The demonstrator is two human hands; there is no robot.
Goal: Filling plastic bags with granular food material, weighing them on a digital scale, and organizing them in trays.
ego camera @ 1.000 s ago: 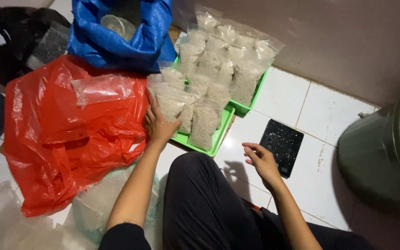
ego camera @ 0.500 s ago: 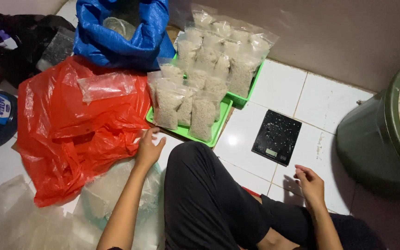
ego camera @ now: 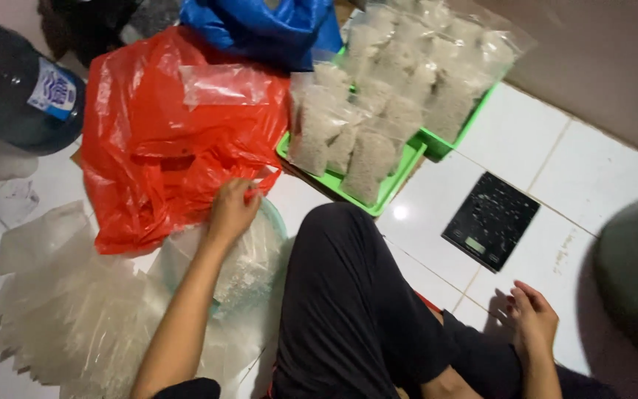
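My left hand [ego camera: 232, 210] pinches the lower edge of a large red plastic bag [ego camera: 164, 140] that lies crumpled on the white tiled floor. Under that hand sits a round bowl wrapped in clear plastic [ego camera: 249, 262]. My right hand [ego camera: 533, 321] rests loosely curled on my right leg, holding nothing, just below a black kitchen scale [ego camera: 490, 220]. Several small clear packets of white grain [ego camera: 378, 111] are stacked on green trays [ego camera: 400, 177] beyond my knee.
A blue plastic bag [ego camera: 260, 29] lies behind the red one. A dark water jug [ego camera: 16, 89] stands at the far left. Loose clear plastic bags [ego camera: 75, 310] spread at the lower left. A grey-green bucket [ego camera: 636, 273] sits at the right edge.
My left hand left the packets on the green tray and came down to the red bag's edge. My right hand drew back from the scale onto my leg. The view shifted left.
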